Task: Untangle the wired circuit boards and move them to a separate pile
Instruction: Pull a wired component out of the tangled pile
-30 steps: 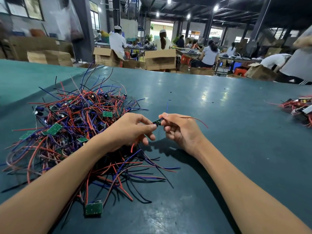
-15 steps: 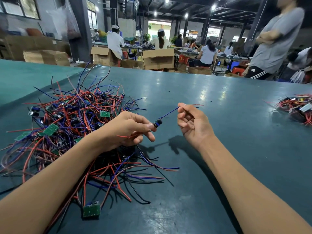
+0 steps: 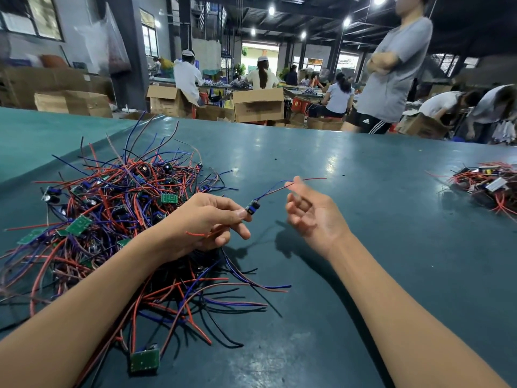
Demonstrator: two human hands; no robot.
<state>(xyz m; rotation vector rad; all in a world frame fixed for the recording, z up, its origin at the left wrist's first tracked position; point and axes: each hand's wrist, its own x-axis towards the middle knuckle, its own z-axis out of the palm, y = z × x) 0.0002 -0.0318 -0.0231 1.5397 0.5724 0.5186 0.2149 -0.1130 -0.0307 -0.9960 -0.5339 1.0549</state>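
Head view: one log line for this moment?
left hand pinches small blue-black wired circuit board | right hand open, board's blue and red wires touching fingers

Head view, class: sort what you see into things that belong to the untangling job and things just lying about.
Job: left hand pinching wired board, right hand, tangled pile, separate pile.
Lying about: cardboard boxes, standing bystander, seated workers behind.

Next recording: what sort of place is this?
Most likely an electronics assembly or sorting workshop. A long green work table carries a tangled heap of wired circuit boards, open cardboard boxes stand behind it, and several workers sit at benches further back.
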